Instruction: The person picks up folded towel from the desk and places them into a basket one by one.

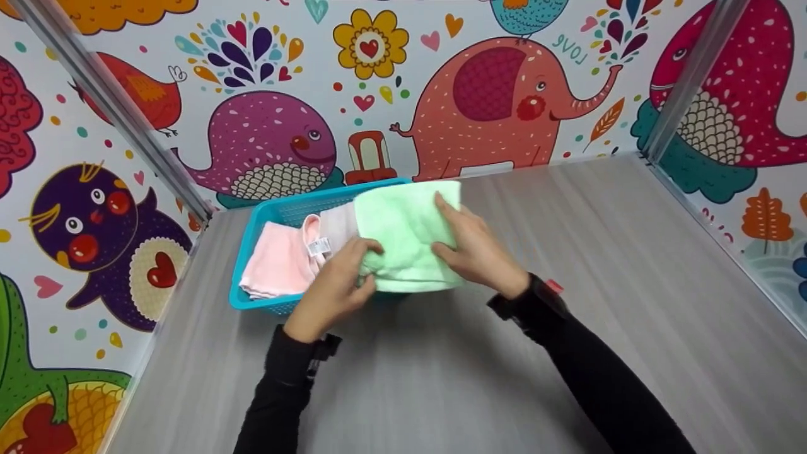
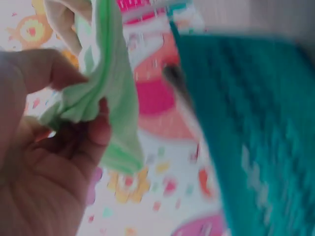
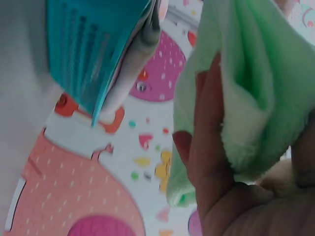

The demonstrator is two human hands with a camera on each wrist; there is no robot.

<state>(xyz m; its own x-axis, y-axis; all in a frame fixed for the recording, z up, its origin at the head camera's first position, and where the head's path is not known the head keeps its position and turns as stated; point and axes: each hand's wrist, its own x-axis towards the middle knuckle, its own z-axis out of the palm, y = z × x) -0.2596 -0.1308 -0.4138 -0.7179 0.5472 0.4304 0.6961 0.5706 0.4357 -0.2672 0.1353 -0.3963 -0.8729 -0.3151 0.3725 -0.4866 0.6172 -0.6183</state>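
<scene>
A folded light green towel (image 1: 410, 233) is held up between both hands, over the right part of a blue plastic basket (image 1: 268, 306). My left hand (image 1: 337, 284) pinches its lower left edge; in the left wrist view the cloth (image 2: 118, 98) bunches between thumb and fingers. My right hand (image 1: 479, 249) grips the right side, and in the right wrist view the fingers (image 3: 211, 132) lie along the cloth's folds. Inside the basket are a folded pink towel (image 1: 274, 258) with a white tag (image 1: 319, 246) and a pale greyish towel (image 1: 338, 225), partly covered by the green one.
The basket stands on a grey wood-grain table (image 1: 567, 378), near the back wall (image 1: 391, 107) printed with cartoon animals. Metal corner posts (image 1: 120, 113) join the side panels at left and right. A small red thing (image 1: 554, 285) shows beside the right wrist.
</scene>
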